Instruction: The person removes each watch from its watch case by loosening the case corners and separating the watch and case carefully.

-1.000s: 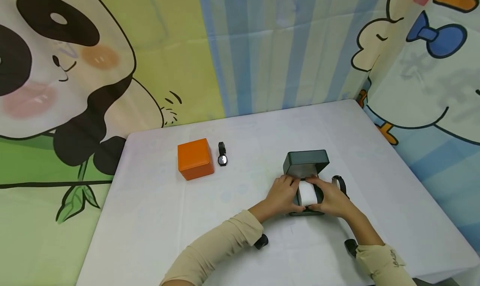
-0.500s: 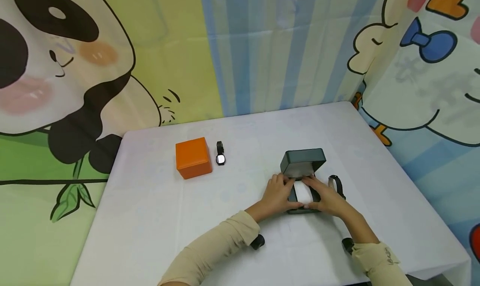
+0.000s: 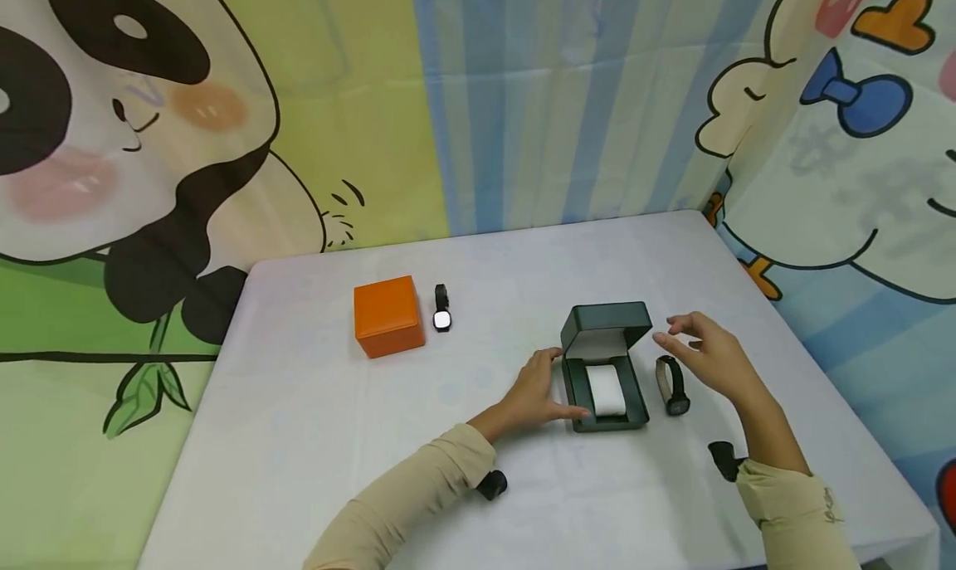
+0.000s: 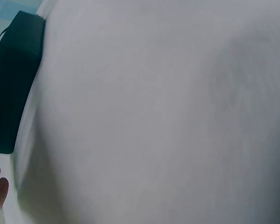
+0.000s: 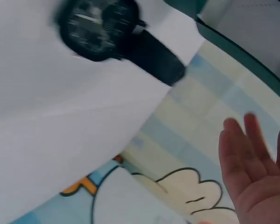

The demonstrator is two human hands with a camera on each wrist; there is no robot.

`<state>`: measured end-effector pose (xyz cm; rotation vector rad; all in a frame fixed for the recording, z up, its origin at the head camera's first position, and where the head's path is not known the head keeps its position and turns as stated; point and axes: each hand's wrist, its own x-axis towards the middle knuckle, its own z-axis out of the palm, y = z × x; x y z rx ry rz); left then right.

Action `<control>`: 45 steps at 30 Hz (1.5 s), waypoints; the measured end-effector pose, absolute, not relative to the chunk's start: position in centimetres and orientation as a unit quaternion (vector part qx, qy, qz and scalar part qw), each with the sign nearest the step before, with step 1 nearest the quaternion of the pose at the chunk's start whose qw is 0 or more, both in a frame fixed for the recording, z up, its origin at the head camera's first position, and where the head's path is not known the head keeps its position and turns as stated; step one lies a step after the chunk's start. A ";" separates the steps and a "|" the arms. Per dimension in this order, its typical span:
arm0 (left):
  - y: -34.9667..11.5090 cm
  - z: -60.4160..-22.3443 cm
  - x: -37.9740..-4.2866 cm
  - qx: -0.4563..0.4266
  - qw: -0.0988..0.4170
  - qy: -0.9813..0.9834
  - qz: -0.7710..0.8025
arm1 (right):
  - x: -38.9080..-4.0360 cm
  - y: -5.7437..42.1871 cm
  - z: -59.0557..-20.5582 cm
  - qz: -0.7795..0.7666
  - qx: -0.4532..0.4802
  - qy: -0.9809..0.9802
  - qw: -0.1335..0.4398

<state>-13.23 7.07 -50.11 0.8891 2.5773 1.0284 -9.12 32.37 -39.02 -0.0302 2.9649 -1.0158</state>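
A dark green watch box stands with its lid up, and a white cushion sits inside. At the box's left side is my left hand, thumb at the front left corner and fingers by the back left edge. In the left wrist view, part of the green box shows at the left edge. My right hand is in the air, fingers loosely bent and holding nothing. Below and left of it, a black-strapped wristwatch lies right of the box; the right wrist view shows the wristwatch blurred.
Farther left on the white-covered table sits an orange box, its lid down. A second black wristwatch lies beside it. Printed cloth hangs behind the table and along its right side.
My right hand has left the cushion and moved right and up, past the wristwatch. The left hand has drawn back from the cushion to the box's left side.
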 end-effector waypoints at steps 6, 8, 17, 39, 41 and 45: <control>7.6 -50.7 -13.0 0.319 0.137 0.885 0.312 | -11.5 30.3 -37.2 -0.324 -0.091 0.941 0.027; 7.7 -51.0 -13.0 0.327 0.134 0.887 0.297 | -12.0 29.8 -37.0 -0.300 -0.119 0.945 0.049; 8.0 -51.5 -12.8 0.379 0.085 0.889 0.242 | -11.5 29.5 -36.2 -0.223 -0.115 0.967 0.052; 8.4 -50.7 -12.0 0.359 0.124 0.897 0.228 | -7.7 27.1 -38.1 -0.175 -0.133 0.969 0.112; 8.3 -50.8 -12.0 0.357 0.124 0.897 0.228 | -7.1 26.5 -39.2 -0.188 -0.124 0.969 0.104; 8.4 -50.8 -12.1 0.356 0.108 0.899 0.232 | -6.7 26.1 -39.7 -0.205 -0.105 0.970 0.074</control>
